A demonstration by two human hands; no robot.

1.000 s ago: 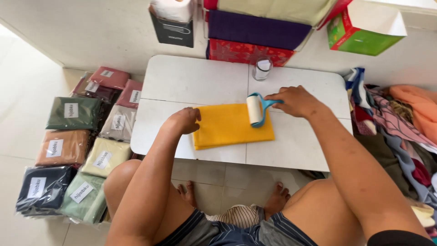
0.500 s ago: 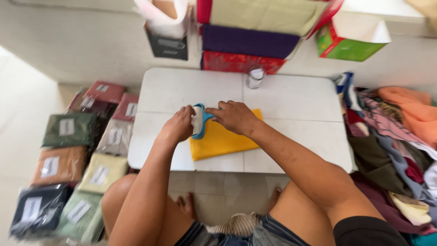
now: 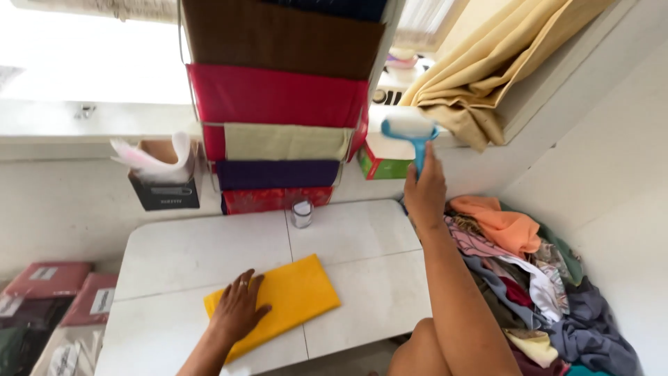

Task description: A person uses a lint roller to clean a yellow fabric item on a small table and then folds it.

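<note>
We count one yellow folded cloth [image 3: 278, 299], one lint roller [image 3: 409, 132] and one small jar [image 3: 301, 213]. We see one dark box [image 3: 167, 188] and five fabric rolls [image 3: 278, 94] stacked.

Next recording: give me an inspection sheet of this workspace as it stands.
Surface: low white table, mostly bare.
Job's things: folded yellow cloth flat on table; blue-handled lint roller raised.
Clutter: small jar at the table's back edge.
Hands: left hand flat on the cloth; right hand grips the roller handle.
Cables: nothing seen.
Surroundings: hanging fabrics, clothes heap, packed cloths, cardboard box.
</note>
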